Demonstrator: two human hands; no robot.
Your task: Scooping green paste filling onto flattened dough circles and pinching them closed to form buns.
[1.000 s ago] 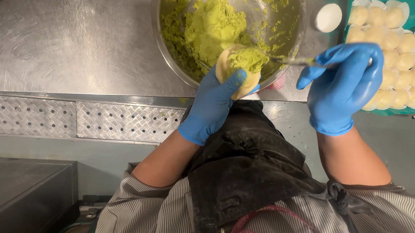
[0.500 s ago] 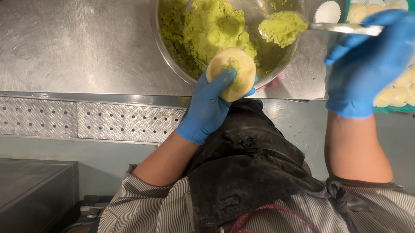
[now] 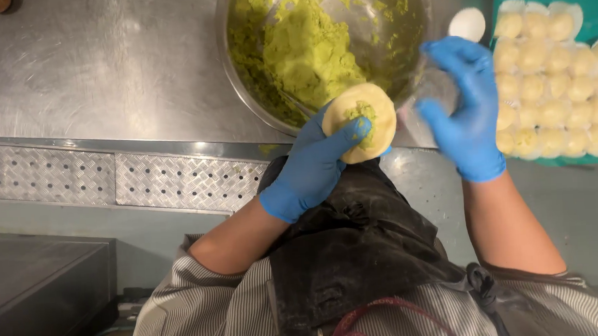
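A dough disc [image 3: 360, 122] with green filling [image 3: 362, 111] is cupped in the left hand [image 3: 310, 167], thumb pressed in, beside the bowl [image 3: 239, 75]. The right hand [image 3: 463, 115] is spread, empty. Filling could be squeezed out if overpressed.

We stand at a scuffed, dully gleaming stainless-steel worktop [image 3: 103, 69]. Along its front edge runs a strip of diamond-patterned metal plate [image 3: 109, 181]. Below lie a grey floor [image 3: 63, 218] and a dark box-shaped cabinet [image 3: 32, 284].
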